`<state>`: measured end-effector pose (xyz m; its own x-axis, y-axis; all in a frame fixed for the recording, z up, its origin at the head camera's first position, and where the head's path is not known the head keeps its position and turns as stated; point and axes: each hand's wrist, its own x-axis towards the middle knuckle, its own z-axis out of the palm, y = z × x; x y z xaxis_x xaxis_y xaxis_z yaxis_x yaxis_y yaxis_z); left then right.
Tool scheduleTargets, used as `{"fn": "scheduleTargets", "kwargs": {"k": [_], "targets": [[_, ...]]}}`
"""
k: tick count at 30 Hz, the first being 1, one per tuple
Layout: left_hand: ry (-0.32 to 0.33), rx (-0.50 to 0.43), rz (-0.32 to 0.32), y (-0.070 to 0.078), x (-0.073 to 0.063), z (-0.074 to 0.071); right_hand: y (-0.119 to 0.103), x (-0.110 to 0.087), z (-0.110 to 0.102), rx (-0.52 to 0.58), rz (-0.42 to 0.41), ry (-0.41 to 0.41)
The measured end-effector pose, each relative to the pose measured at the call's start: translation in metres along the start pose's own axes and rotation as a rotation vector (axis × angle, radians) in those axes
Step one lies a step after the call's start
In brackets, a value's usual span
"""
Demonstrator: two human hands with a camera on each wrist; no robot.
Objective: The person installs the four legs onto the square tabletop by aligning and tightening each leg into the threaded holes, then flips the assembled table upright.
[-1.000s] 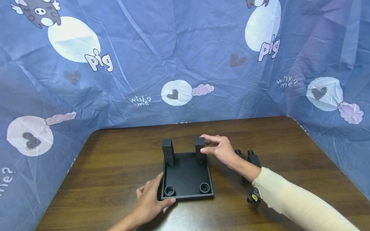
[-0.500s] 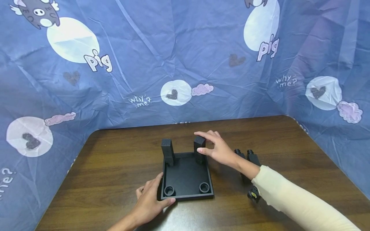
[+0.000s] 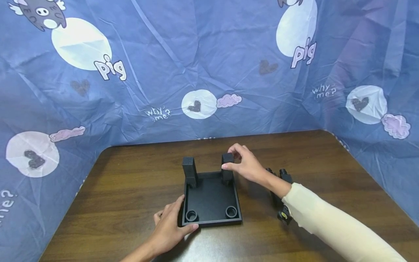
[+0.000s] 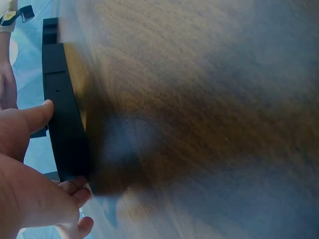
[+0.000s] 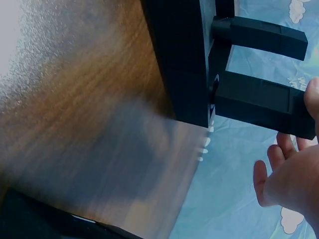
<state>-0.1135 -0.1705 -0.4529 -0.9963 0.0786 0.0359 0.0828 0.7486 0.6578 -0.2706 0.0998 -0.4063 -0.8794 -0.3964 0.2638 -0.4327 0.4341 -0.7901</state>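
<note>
A black square tabletop (image 3: 212, 198) lies underside up, with a raised rim and round threaded sockets (image 3: 231, 211) in its two near corners. Black square legs stand in its far corners, a left leg (image 3: 188, 171) and a right leg (image 3: 226, 174). My left hand (image 3: 168, 227) grips the near left corner, thumb on the front edge and fingers along the left side. At the far right leg, my right hand (image 3: 247, 163) pinches the upper end between thumb and fingers. In the right wrist view this leg (image 5: 261, 102) meets its socket with a thin gap at the base.
Two more black legs (image 3: 285, 176) with threaded ends lie on the brown wooden table (image 3: 131, 189) at the right, partly under my right forearm. A blue printed cloth (image 3: 157, 72) hangs behind the table and at both sides.
The far right leg has turned, one corner facing forward half a second ago and a flat side now. My right fingers reached over its top, then drew back; my left hand stays put.
</note>
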Motion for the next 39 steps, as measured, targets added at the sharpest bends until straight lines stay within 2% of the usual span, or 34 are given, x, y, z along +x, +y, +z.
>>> {"fn": "scheduleTargets", "kwargs": {"k": [4,9,13,17,25,28,31,35,39], "targets": [[0.003,0.000,0.001,0.000,0.000,0.000,-0.001,0.003,-0.003,0.010,-0.003,-0.078],[-0.002,-0.007,-0.005,0.001,0.000,-0.001,-0.003,0.006,-0.014,0.050,-0.074,-0.207],[-0.004,-0.004,-0.008,0.000,0.000,-0.001,-0.004,0.009,-0.022,0.040,-0.099,-0.273],[0.001,-0.002,-0.004,0.000,0.000,-0.001,-0.006,0.011,-0.024,0.031,-0.096,-0.264],[0.019,-0.002,0.015,0.000,0.000,0.000,-0.005,0.013,-0.012,0.034,-0.054,-0.125],[0.022,-0.005,0.021,0.000,0.000,0.000,-0.003,0.014,-0.008,0.043,-0.021,-0.108],[0.018,-0.010,0.018,0.000,0.000,0.000,0.000,0.014,-0.008,0.090,-0.016,-0.145],[0.007,-0.013,0.009,0.001,0.000,0.000,0.000,0.016,-0.017,0.147,-0.054,-0.241],[0.005,-0.009,0.004,0.001,0.000,0.000,-0.003,0.017,-0.025,0.118,-0.096,-0.312]]}}
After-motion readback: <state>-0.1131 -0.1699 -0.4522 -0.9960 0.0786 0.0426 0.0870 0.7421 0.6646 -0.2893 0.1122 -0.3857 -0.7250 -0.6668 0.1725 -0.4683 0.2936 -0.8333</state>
